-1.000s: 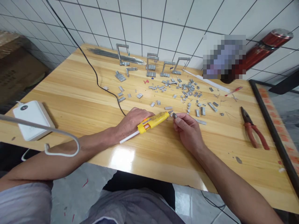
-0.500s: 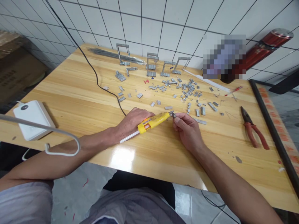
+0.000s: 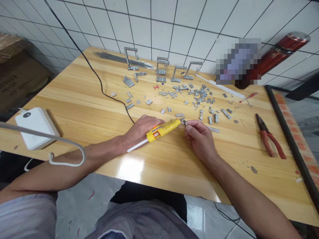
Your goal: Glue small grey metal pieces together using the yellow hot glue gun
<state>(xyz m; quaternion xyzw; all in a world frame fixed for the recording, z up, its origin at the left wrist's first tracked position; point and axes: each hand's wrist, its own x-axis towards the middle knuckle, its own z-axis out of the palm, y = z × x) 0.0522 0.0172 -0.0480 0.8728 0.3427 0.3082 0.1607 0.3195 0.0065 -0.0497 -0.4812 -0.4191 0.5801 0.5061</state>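
left hand (image 3: 143, 128): grip was wrapped round yellow glue gun (image 3: 165, 128) | right hand (image 3: 201, 136): grip pinched small grey piece (image 3: 184, 123) just beside glue gun's nozzle (image 3: 182, 119) | pliers (image 3: 264, 132) lay well right of glue gun on tabletop (image 3: 161, 162)

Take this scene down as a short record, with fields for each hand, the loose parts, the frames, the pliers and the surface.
Left hand: holds a yellow glue gun, white stick out the back
Right hand: pinches a small grey piece by the nozzle; contact unclear
Loose parts: grey pieces scattered beyond the hands
Frames: grey frames standing near the wall
Pliers: red-handled, lying at right
Surface: wooden table
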